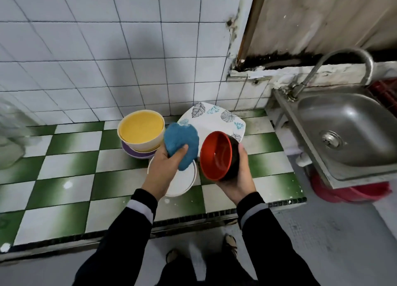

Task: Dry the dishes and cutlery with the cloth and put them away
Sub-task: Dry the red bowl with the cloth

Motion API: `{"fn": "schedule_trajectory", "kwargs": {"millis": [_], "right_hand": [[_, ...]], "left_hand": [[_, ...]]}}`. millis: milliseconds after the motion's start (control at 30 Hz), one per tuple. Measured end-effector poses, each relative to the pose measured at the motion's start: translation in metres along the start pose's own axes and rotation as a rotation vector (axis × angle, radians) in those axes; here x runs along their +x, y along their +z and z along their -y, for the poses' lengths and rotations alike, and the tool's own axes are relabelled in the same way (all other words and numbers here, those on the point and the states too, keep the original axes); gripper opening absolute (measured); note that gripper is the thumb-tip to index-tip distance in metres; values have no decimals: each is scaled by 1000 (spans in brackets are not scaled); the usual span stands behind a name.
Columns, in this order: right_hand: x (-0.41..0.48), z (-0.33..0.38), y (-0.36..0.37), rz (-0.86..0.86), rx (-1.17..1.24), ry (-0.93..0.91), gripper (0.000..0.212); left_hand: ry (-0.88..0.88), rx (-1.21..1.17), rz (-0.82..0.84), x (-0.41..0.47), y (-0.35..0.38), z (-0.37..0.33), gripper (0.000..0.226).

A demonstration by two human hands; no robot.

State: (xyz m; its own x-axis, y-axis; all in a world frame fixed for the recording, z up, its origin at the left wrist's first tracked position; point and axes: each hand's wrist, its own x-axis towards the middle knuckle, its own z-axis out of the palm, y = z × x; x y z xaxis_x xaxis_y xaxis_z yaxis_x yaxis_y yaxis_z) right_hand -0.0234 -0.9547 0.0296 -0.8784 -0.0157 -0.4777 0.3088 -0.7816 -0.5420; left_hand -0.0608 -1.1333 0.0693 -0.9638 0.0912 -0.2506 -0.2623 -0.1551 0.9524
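Red bowl (216, 154) is up in the air, left of the sink (348, 131), over the counter (64, 167) with green and white squares. It is tipped on its side, so its open mouth faces away from the sink. The right hand (238, 178) holds it from below, with the fingers curled round its dark outside and the thumb up along the side nearest the sink. The blue cloth (182, 144) is just beside the bowl, on the side away from the sink. It is very close to the rim, but I cannot tell if it touches. The left hand (163, 169) grips the bunched-up cloth, with the thumb pressed over the front of it. Under that hand a white bowl (182, 182) sits on the counter. Farther from the sink, a yellow bowl (140, 129) sits inside a purple bowl (137, 153). A plate (214, 118) with leaf pictures rests by the tiled wall (107, 49), left of the sink. A bent tap (343, 49) stands at the back of the sink. A red tub (352, 193) sits under the sink.
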Motion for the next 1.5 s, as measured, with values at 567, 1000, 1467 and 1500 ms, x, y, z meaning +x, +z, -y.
{"fn": "schedule_trajectory", "kwargs": {"millis": [567, 1000, 1467, 1500], "right_hand": [[-143, 128, -145, -416, -65, -473, 89], [-304, 274, -349, -748, 5, -723, 101], [-281, 413, -472, -819, 72, -723, 99], [-273, 435, -479, -816, 77, -723, 94]], "left_hand": [[266, 521, 329, -44, 238, 40, 24], [444, 472, 606, -147, 516, 100, 6], [331, 472, 676, -103, 705, 139, 11], [334, 462, 669, -92, 727, 137, 10]]}}
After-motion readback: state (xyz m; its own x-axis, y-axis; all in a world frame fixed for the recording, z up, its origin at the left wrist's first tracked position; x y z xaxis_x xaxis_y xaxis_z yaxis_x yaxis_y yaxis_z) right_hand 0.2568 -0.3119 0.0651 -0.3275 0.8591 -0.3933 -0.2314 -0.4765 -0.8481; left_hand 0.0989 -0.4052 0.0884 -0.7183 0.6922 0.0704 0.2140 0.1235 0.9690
